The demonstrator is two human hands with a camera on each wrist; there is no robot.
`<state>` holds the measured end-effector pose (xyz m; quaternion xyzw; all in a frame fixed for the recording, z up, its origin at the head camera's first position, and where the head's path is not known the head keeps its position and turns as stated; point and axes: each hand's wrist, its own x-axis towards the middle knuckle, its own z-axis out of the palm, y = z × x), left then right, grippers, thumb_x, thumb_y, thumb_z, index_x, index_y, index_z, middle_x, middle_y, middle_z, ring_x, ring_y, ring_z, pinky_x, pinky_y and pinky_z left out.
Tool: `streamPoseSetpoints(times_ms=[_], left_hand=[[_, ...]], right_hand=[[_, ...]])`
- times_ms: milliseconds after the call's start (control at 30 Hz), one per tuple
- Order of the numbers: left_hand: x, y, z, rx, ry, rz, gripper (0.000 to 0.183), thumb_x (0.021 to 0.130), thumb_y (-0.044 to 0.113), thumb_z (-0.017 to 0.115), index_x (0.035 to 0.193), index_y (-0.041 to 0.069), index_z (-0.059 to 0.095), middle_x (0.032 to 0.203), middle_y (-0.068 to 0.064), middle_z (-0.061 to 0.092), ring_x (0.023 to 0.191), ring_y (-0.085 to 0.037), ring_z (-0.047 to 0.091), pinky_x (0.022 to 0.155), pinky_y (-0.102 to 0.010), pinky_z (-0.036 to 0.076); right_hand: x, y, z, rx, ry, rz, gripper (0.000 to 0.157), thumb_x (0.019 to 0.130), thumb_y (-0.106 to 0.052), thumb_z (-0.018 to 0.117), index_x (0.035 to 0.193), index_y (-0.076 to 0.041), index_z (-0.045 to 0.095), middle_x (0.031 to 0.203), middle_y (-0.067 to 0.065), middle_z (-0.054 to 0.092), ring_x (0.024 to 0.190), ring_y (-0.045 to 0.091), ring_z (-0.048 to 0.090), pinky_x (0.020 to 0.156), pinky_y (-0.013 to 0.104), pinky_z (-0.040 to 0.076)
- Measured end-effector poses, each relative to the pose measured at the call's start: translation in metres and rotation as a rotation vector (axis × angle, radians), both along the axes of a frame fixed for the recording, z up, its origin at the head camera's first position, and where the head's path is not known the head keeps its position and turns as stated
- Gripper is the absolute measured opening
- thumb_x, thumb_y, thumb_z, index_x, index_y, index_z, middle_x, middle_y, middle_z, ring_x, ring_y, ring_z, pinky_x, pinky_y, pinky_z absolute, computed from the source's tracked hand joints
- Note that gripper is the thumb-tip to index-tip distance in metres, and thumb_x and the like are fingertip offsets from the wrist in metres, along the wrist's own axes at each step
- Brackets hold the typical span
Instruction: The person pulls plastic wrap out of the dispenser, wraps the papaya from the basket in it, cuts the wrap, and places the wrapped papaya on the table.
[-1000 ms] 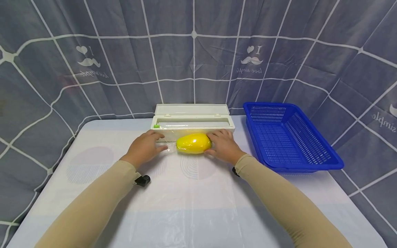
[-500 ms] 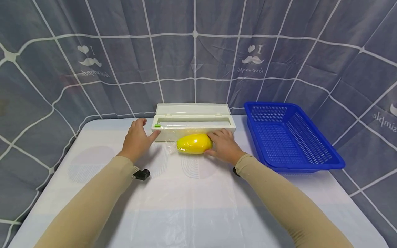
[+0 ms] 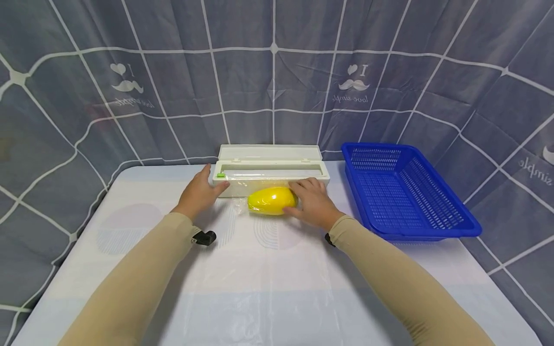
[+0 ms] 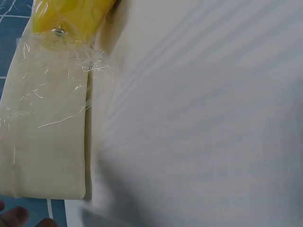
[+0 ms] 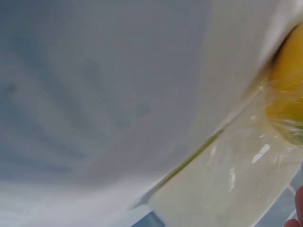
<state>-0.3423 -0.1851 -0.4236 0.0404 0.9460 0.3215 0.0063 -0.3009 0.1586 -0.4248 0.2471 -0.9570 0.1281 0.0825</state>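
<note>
A glossy yellow papaya-like fruit (image 3: 271,200), wrapped in clear film, lies before the long white cling film dispenser (image 3: 235,188). My right hand (image 3: 313,202) holds the fruit's right end, thumb in front, fingers by the dispenser. The left hand (image 3: 200,193) is at the dispenser's left end; its thumb reaches the front corner near the green slider (image 3: 221,175), and its fingers extend along the side. Loose cling film (image 4: 57,90) stretches from the fruit over the dispenser's front in the left wrist view. Only fingertips (image 5: 299,205) show in the right wrist view.
The dispenser's lid (image 3: 270,152) stands raised at the back, against a grey checked curtain (image 3: 242,81). A blue plastic basket (image 3: 433,234) sits to the right. A pale patterned cloth covers the table (image 3: 268,293).
My left hand has let go of the film beside the fruit and moved left to the dispenser's end. The right hand has stayed at the fruit, which has hardly moved.
</note>
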Motion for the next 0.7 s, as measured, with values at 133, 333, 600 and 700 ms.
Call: streamPoseSetpoints(times_ms=[133,333,600,700], left_hand=[[-0.001,0.002,-0.002,0.021,0.009,-0.007,0.096,0.103,0.061,0.056,0.170,0.010,0.011,0.171,-0.022,0.029,0.156,-0.047,0.030,0.126,-0.064,0.026],[-0.001,0.006,-0.007,0.058,0.042,0.015,0.080,0.104,0.054,0.060,0.168,0.019,0.026,0.165,-0.019,0.043,0.149,-0.046,0.043,0.121,-0.065,0.034],[-0.002,0.008,-0.012,0.057,0.041,0.072,0.080,0.104,0.054,0.059,0.167,0.018,0.027,0.167,-0.015,0.041,0.149,-0.045,0.044,0.120,-0.063,0.035],[-0.001,0.008,-0.014,0.073,0.043,0.073,0.080,0.104,0.053,0.059,0.167,0.016,0.027,0.167,-0.015,0.041,0.150,-0.044,0.043,0.121,-0.062,0.034]], right_hand=[[-0.001,-0.008,0.005,-0.038,0.067,0.020,0.069,0.099,-0.050,0.069,0.151,-0.007,0.055,0.142,0.013,0.062,0.135,0.036,0.047,0.117,0.055,0.030],[-0.006,-0.032,0.021,-0.063,0.069,0.026,0.062,0.103,-0.044,0.065,0.151,-0.007,0.055,0.143,0.013,0.062,0.136,0.036,0.047,0.119,0.054,0.032],[-0.025,-0.076,0.038,-0.060,0.030,0.044,0.051,0.106,-0.041,0.062,0.150,-0.015,0.059,0.143,0.007,0.064,0.136,0.032,0.048,0.117,0.052,0.033],[-0.032,-0.094,0.045,-0.047,0.007,0.053,0.047,0.107,-0.041,0.061,0.149,-0.019,0.061,0.142,0.004,0.065,0.134,0.031,0.049,0.115,0.051,0.035]])
